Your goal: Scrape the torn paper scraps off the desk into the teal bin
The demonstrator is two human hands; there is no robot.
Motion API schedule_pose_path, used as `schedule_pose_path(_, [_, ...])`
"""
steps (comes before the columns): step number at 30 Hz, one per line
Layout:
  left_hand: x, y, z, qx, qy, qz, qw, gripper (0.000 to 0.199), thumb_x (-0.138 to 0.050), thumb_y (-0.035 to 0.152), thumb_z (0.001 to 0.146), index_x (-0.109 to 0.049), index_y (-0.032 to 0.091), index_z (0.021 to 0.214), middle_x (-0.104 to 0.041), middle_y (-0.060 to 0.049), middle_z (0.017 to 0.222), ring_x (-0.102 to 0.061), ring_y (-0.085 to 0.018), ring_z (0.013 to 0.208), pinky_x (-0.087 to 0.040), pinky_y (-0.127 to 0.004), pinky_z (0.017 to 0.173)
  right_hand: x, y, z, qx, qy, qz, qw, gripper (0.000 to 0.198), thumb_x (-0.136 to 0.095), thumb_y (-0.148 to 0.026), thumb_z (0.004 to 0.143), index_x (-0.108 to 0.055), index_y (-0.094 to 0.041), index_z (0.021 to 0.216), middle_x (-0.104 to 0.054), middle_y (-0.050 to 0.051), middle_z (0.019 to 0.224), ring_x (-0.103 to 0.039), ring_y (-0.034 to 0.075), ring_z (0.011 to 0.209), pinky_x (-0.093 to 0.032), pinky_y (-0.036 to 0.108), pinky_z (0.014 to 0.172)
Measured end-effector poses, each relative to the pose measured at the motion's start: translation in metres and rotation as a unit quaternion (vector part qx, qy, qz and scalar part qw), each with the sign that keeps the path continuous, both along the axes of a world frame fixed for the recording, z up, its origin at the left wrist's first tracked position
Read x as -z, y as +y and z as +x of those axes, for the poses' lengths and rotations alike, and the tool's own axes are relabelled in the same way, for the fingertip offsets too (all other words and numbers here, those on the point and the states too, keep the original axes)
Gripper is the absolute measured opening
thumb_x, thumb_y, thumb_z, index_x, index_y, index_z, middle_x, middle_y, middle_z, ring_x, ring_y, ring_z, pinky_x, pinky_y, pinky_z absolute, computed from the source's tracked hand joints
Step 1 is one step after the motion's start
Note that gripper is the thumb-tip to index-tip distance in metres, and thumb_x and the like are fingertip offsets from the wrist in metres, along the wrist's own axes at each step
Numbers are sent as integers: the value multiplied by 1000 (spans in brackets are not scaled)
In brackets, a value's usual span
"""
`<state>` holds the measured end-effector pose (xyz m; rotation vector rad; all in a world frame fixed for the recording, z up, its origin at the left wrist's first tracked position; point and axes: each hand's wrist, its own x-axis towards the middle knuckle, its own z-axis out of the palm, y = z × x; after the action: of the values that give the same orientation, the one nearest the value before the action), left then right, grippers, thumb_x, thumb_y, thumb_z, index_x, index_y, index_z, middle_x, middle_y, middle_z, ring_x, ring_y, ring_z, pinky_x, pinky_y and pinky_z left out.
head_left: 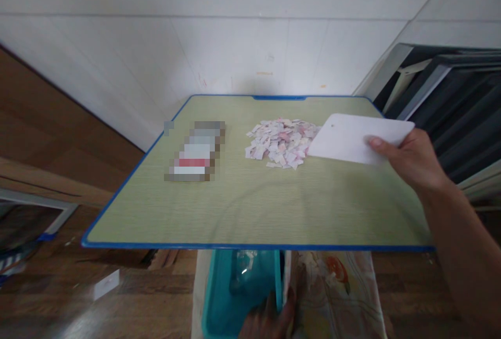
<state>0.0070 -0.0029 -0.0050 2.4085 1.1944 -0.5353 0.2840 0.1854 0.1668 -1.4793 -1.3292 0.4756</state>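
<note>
My right hand (415,159) grips a thin white rectangular board (348,138) with rounded corners and a small hole, thumb on top. The board's left edge meets the right side of a pile of small torn paper pieces (282,143), white and pale pink, on the table (250,203). Below the table's front edge, my left hand (270,318) is closed over the right rim of a teal plastic tray (219,297). Part of that hand is cut off by the frame. Something clear and shiny (246,266) lies inside the tray.
A pixelated phone-like rectangle (195,151) lies on the table's left side. A white wall (250,51) stands behind, and dark folded panels (450,88) lean at the right. Patterned cloth (336,297) is beside the tray; a paper slip (106,284) lies on the wooden floor.
</note>
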Motion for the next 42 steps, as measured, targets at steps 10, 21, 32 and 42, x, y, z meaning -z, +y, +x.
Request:
schedule_pose_path(10, [-5,0,0,-13,-3,-8,1000,66,-37,3,69,-16,27,127,-54,-13,102,-56,-21,77,-45,-31,60,24,3,-20,-61,17,-19,998,28,-61,-32,62,-61,-12,81,-62,5,77,-52,9,58,-40,21,51])
schedule_pose_path(21, [-3,0,-2,-12,-22,-6,1000,66,-39,8,72,-9,24,128,-54,-14,100,-56,-23,75,-45,-32,58,26,2,-12,-56,103,-40,992,27,-63,-32,59,-59,-12,78,-61,5,73,-52,9,54,-39,21,48])
schedule_pose_path(32, [-3,-1,0,-23,-5,3,1000,64,-37,5,72,-13,28,127,-54,-13,100,-57,-21,73,-45,-31,57,24,5,-13,-58,99,-35,993,29,-62,-32,61,-60,-13,83,-61,4,77,-53,9,56,-41,21,50])
schedule_pose_path(42, [0,0,-1,-11,16,-11,1000,69,-36,2,70,-10,29,128,-54,-12,102,-57,-22,73,-45,-31,57,22,-1,-10,-49,131,-42,989,29,-62,-31,60,-58,-11,80,-61,7,76,-53,9,55,-40,21,49])
